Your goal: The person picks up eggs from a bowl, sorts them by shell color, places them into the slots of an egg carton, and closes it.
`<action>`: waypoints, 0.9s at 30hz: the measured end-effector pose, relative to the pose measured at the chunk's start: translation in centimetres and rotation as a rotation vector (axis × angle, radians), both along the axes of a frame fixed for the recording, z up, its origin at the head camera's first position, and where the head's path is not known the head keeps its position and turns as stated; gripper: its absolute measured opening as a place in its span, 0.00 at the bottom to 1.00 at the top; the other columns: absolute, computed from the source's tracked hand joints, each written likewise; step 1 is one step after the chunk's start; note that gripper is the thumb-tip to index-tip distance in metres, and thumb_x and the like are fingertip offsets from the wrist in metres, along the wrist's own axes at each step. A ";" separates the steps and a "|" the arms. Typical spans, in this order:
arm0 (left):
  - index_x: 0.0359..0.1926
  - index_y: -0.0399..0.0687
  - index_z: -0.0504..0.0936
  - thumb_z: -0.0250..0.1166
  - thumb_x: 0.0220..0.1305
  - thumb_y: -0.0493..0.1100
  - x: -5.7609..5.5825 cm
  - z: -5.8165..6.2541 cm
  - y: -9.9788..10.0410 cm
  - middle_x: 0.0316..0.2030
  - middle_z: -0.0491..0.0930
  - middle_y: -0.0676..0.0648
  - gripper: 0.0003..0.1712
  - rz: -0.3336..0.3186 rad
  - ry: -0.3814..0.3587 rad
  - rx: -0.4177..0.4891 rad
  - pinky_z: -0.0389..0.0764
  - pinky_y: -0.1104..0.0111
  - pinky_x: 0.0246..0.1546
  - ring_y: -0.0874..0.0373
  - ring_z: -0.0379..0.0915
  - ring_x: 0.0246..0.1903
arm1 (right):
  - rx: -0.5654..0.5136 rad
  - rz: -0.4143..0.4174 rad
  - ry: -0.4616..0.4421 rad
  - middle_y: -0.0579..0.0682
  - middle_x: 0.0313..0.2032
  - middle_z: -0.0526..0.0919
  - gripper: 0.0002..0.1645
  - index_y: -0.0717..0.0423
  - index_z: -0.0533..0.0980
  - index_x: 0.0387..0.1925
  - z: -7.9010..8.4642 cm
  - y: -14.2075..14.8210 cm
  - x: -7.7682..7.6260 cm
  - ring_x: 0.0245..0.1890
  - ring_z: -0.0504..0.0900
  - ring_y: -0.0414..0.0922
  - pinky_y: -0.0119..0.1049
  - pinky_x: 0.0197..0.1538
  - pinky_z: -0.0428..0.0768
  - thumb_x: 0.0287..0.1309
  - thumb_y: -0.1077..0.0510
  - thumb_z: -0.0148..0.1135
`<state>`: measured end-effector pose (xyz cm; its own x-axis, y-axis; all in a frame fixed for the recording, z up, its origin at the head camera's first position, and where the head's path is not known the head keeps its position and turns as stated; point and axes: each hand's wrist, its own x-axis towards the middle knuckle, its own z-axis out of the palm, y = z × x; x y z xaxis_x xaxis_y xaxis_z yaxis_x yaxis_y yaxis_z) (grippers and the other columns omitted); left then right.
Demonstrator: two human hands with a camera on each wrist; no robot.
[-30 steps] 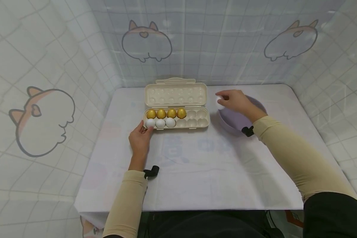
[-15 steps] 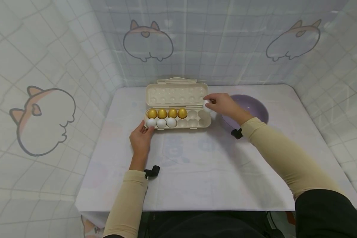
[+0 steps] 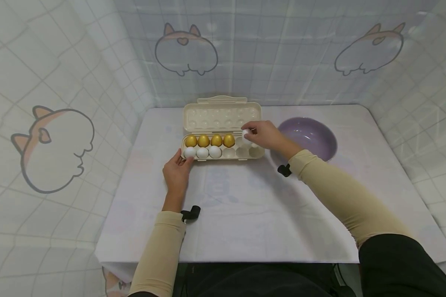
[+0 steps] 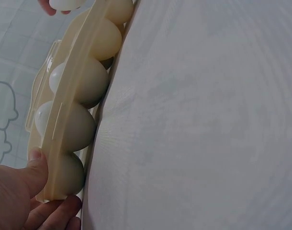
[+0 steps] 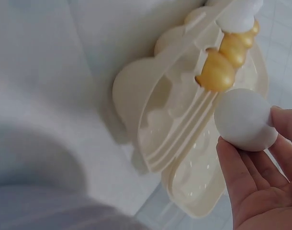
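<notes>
A cream egg carton [image 3: 230,153] lies with its lid [image 3: 223,112] folded back. Several golden eggs [image 5: 218,72] fill the left part of its far row, and white eggs [image 3: 214,152] sit in the near row's left end. My left hand [image 3: 176,173] grips the carton's left corner, thumb on the rim [image 4: 45,165] and fingers against the underside. Between thumb and fingertips my right hand [image 3: 269,136] pinches a white egg [image 5: 244,120], which is over the right part of the far row. The cups at the right of both rows hold no eggs.
To the carton's right stands a purple bowl [image 3: 321,136], partly behind the right forearm. A white cloth [image 3: 223,222] covers the table. Patterned curtains [image 3: 252,53] enclose the back and both sides.
My right hand has carried the white egg left from the bowl's edge to above the carton. The left hand keeps its grip on the carton's corner.
</notes>
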<state>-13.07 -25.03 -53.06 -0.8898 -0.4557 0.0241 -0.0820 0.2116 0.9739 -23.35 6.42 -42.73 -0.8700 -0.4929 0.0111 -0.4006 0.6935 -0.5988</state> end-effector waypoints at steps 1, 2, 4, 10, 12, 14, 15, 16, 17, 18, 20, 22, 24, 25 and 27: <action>0.74 0.41 0.73 0.76 0.65 0.40 0.0 0.0 0.0 0.67 0.78 0.35 0.38 0.000 -0.001 0.000 0.87 0.68 0.59 0.50 0.82 0.64 | -0.004 0.007 0.012 0.55 0.53 0.89 0.21 0.54 0.82 0.62 -0.1 -0.3 0.1 0.55 0.86 0.52 0.48 0.62 0.85 0.72 0.54 0.64; 0.74 0.41 0.73 0.76 0.65 0.40 0.0 0.0 0.0 0.67 0.78 0.35 0.38 0.001 -0.003 0.000 0.87 0.68 0.59 0.50 0.82 0.64 | -0.008 0.012 0.024 0.56 0.52 0.89 0.21 0.55 0.82 0.61 -0.2 -0.5 0.2 0.54 0.86 0.52 0.48 0.61 0.85 0.71 0.54 0.64; 0.74 0.41 0.73 0.76 0.66 0.40 -0.1 -0.1 0.0 0.68 0.78 0.35 0.38 -0.003 -0.005 0.001 0.87 0.68 0.59 0.49 0.82 0.64 | -0.013 0.023 0.040 0.56 0.49 0.89 0.20 0.57 0.83 0.60 -0.3 -0.9 0.4 0.50 0.85 0.52 0.48 0.59 0.85 0.71 0.56 0.65; 0.75 0.42 0.73 0.76 0.66 0.40 -0.2 -0.2 -0.1 0.68 0.78 0.36 0.39 -0.004 -0.013 0.017 0.87 0.69 0.58 0.50 0.82 0.64 | 0.006 0.045 0.039 0.55 0.47 0.88 0.19 0.56 0.83 0.60 -1.1 -2.1 0.9 0.46 0.81 0.49 0.44 0.53 0.82 0.71 0.56 0.66; 0.74 0.41 0.73 0.76 0.65 0.40 -0.2 -0.2 -0.1 0.67 0.79 0.35 0.39 0.001 -0.006 0.017 0.87 0.69 0.57 0.50 0.83 0.63 | 0.011 0.051 0.029 0.54 0.49 0.88 0.19 0.55 0.83 0.61 -1.5 -2.4 0.9 0.45 0.79 0.48 0.43 0.52 0.82 0.72 0.56 0.66; 0.74 0.41 0.73 0.76 0.65 0.39 -0.2 -0.3 -0.1 0.67 0.79 0.35 0.38 0.002 -0.001 0.017 0.87 0.70 0.57 0.49 0.83 0.63 | 0.015 0.060 0.027 0.53 0.49 0.88 0.19 0.55 0.83 0.60 -1.9 -2.7 1.0 0.45 0.79 0.48 0.42 0.51 0.81 0.72 0.56 0.66; 0.74 0.41 0.73 0.76 0.65 0.39 -0.2 -0.3 -0.1 0.67 0.78 0.35 0.38 0.002 0.001 0.016 0.87 0.70 0.57 0.49 0.83 0.63 | 0.018 0.065 0.032 0.53 0.49 0.88 0.19 0.55 0.83 0.60 -2.2 -2.9 1.0 0.45 0.79 0.48 0.42 0.51 0.81 0.72 0.56 0.65; 0.74 0.41 0.73 0.76 0.65 0.39 -0.2 -0.3 -0.1 0.67 0.78 0.35 0.38 0.002 0.003 0.017 0.87 0.70 0.57 0.49 0.82 0.63 | 0.017 0.072 0.037 0.53 0.50 0.88 0.18 0.56 0.83 0.60 -2.4 -3.1 1.0 0.45 0.79 0.48 0.42 0.51 0.81 0.71 0.57 0.66; 0.74 0.41 0.73 0.76 0.65 0.39 -0.2 -0.3 -0.1 0.67 0.78 0.35 0.38 0.001 0.004 0.017 0.87 0.70 0.57 0.49 0.82 0.63 | 0.020 0.076 0.042 0.53 0.50 0.88 0.18 0.55 0.83 0.59 -2.6 -3.3 1.1 0.45 0.80 0.48 0.43 0.51 0.80 0.71 0.57 0.66; 0.74 0.41 0.73 0.76 0.65 0.39 -0.2 -0.3 -0.1 0.67 0.78 0.35 0.38 0.001 0.003 0.017 0.87 0.70 0.57 0.49 0.83 0.63 | 0.026 0.081 0.052 0.53 0.50 0.89 0.18 0.55 0.83 0.59 -2.7 -3.5 1.1 0.45 0.80 0.48 0.43 0.51 0.81 0.71 0.57 0.66; 0.74 0.41 0.73 0.76 0.65 0.39 -0.1 -0.3 0.0 0.67 0.79 0.35 0.38 0.001 0.000 0.018 0.87 0.70 0.57 0.50 0.83 0.63 | 0.040 0.087 0.072 0.53 0.51 0.89 0.17 0.55 0.84 0.58 -3.0 -3.8 1.3 0.46 0.82 0.49 0.44 0.52 0.82 0.70 0.57 0.67; 0.74 0.41 0.73 0.76 0.65 0.39 -0.1 -0.3 0.0 0.67 0.78 0.35 0.38 -0.002 0.003 0.024 0.87 0.70 0.58 0.49 0.82 0.63 | 0.048 0.092 0.087 0.53 0.53 0.90 0.17 0.54 0.84 0.57 -3.2 -4.1 1.5 0.48 0.83 0.49 0.45 0.55 0.83 0.69 0.57 0.67; 0.74 0.41 0.73 0.76 0.65 0.39 -0.1 -0.4 0.0 0.67 0.78 0.35 0.38 -0.004 0.010 0.026 0.87 0.70 0.57 0.49 0.82 0.63 | 0.056 0.093 0.099 0.53 0.53 0.90 0.17 0.54 0.84 0.57 -3.4 -4.3 1.7 0.48 0.84 0.49 0.45 0.56 0.83 0.69 0.56 0.68; 0.74 0.41 0.73 0.76 0.65 0.39 -0.1 -0.4 -0.1 0.67 0.78 0.35 0.38 -0.004 0.014 0.026 0.87 0.70 0.57 0.49 0.82 0.63 | 0.054 0.093 0.100 0.53 0.52 0.89 0.18 0.55 0.84 0.57 -3.4 -4.4 1.8 0.48 0.83 0.49 0.46 0.56 0.84 0.69 0.56 0.68; 0.74 0.41 0.73 0.76 0.65 0.38 -0.1 -0.4 -0.1 0.67 0.78 0.35 0.38 -0.006 0.023 0.026 0.87 0.70 0.57 0.48 0.82 0.63 | 0.046 0.092 0.102 0.53 0.53 0.89 0.18 0.55 0.84 0.58 -3.5 -4.6 1.9 0.49 0.84 0.49 0.46 0.57 0.84 0.69 0.56 0.68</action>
<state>-13.18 -25.13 -53.47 -0.8921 -0.4507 0.0326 -0.0587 0.1869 0.9806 -21.47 1.78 -46.25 -0.8164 -0.5729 0.0728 -0.5214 0.6768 -0.5197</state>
